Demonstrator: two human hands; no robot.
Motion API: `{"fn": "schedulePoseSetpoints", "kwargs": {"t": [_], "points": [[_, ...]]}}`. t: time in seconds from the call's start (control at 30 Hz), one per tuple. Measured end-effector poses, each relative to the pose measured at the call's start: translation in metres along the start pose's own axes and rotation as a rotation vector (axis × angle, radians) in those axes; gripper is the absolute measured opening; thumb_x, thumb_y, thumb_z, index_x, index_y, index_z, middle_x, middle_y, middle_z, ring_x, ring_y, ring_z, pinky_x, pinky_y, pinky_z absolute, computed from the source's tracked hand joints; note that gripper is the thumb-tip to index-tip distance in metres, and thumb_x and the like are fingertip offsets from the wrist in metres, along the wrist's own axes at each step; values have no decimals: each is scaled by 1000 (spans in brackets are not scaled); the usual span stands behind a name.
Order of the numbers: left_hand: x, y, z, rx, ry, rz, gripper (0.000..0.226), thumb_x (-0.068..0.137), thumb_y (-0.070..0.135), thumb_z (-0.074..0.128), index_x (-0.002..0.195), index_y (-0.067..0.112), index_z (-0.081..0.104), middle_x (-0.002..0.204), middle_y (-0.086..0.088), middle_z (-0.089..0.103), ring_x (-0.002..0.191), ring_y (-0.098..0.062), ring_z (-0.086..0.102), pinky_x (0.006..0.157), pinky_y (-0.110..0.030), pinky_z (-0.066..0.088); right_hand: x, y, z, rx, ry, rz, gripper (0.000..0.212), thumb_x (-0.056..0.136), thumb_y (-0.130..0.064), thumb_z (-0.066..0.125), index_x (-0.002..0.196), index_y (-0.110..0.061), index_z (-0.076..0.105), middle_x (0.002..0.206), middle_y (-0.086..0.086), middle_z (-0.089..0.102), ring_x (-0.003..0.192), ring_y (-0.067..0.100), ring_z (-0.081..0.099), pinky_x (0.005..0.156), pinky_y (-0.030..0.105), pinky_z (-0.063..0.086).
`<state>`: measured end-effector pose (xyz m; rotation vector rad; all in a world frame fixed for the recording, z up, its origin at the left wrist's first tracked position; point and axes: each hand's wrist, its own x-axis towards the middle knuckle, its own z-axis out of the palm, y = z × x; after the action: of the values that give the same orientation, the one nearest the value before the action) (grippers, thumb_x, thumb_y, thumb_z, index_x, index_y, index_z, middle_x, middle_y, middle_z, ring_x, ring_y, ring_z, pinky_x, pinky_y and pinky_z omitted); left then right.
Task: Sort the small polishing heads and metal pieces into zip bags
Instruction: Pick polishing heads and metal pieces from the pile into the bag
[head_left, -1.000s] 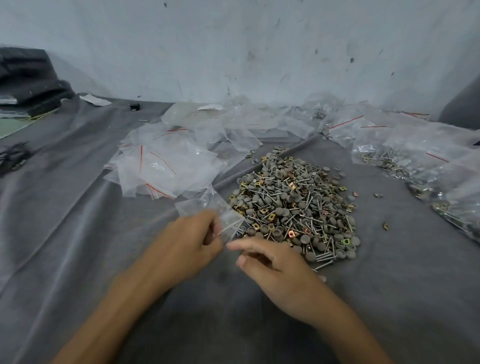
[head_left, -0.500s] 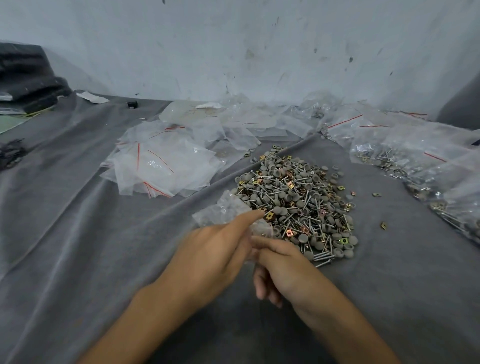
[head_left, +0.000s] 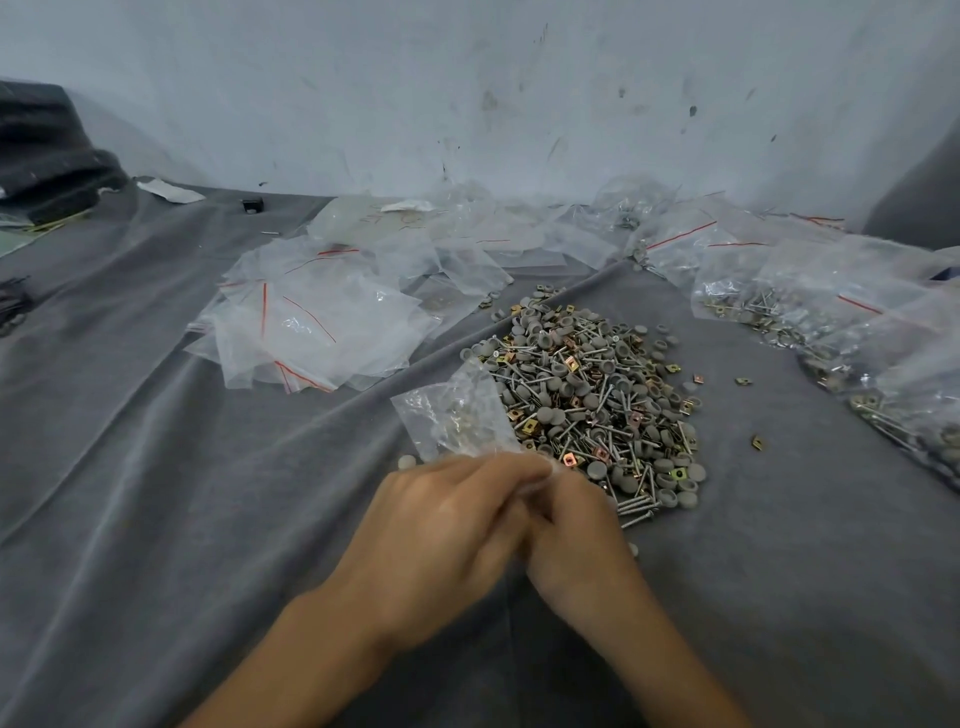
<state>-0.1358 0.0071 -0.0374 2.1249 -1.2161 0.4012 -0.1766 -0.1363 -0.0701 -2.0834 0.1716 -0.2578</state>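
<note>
Both hands meet just on the near-left side of the pile (head_left: 587, 400) of grey polishing heads, screws and brass-coloured metal pieces, which lies on the grey cloth (head_left: 156, 493) covering the table. The left hand (head_left: 441, 525) and the right hand (head_left: 576, 540) press together, and each grip is closed on the near edge of a small zip bag (head_left: 457, 410). The fingers are blurred, so which of them pinch the plastic cannot be told. The bag stands up from the hands, crumpled, its far corner against the pile's left edge (whether anything lies inside it, or only shows through from behind, is unclear).

One loose grey head (head_left: 408, 461) sits on the cloth left of the pile, just beside the left hand. A stray metal piece (head_left: 757, 442) lies apart to the pile's right. Empty zip bags (head_left: 306, 332) with red seal lines are heaped left of and behind the pile. Filled bags (head_left: 841, 322) are spread to the pile's right.
</note>
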Motion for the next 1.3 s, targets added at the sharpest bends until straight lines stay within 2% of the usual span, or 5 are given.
{"fn": "schedulePoseSetpoints", "kwargs": {"t": [0.13, 0.43, 0.6, 0.8, 1.3], "points": [[0, 0, 0, 50, 33, -14, 36, 87, 23, 53, 120, 26, 66, 87, 10, 74, 76, -12, 68, 58, -30, 56, 0, 1, -2, -184, 59, -9, 16, 79, -46, 51, 67, -36, 54, 63, -17, 62, 64, -4, 59, 55, 13, 41], [5, -25, -14, 175, 292, -195, 36, 87, 27, 48, 102, 26, 81, 92, 2, 79, 77, -21, 76, 62, -40, 61, -6, -5, -8, -74, -63, -262, 21, 98, -27, 62, 117, -26, 73, 113, -17, 62, 103, 0, 60, 85, 10, 42], [7, -43, -30, 299, 427, -381, 29, 88, 19, 56, 104, 26, 79, 57, 4, 61, 51, -25, 57, 58, -30, 42, 5, 2, -37, -4, 31, -169, 17, 97, -23, 67, 108, -32, 76, 100, -22, 70, 93, 0, 66, 75, 13, 49], [10, -48, -19, 84, 258, -483, 25, 94, 20, 57, 106, 32, 75, 48, 7, 48, 48, -9, 48, 55, -31, 38, 18, 31, -76, -424, 106, 15, 14, 97, -26, 65, 108, -31, 72, 107, -16, 64, 103, 9, 60, 88, 38, 52], [5, -41, 3, -56, 40, -521, 28, 100, 30, 52, 118, 42, 70, 52, 15, 53, 57, -4, 54, 54, -28, 34, 31, 26, -68, -722, 153, 159, 8, 96, -35, 59, 90, -30, 62, 96, -8, 53, 94, 19, 54, 76, 36, 46]]}}
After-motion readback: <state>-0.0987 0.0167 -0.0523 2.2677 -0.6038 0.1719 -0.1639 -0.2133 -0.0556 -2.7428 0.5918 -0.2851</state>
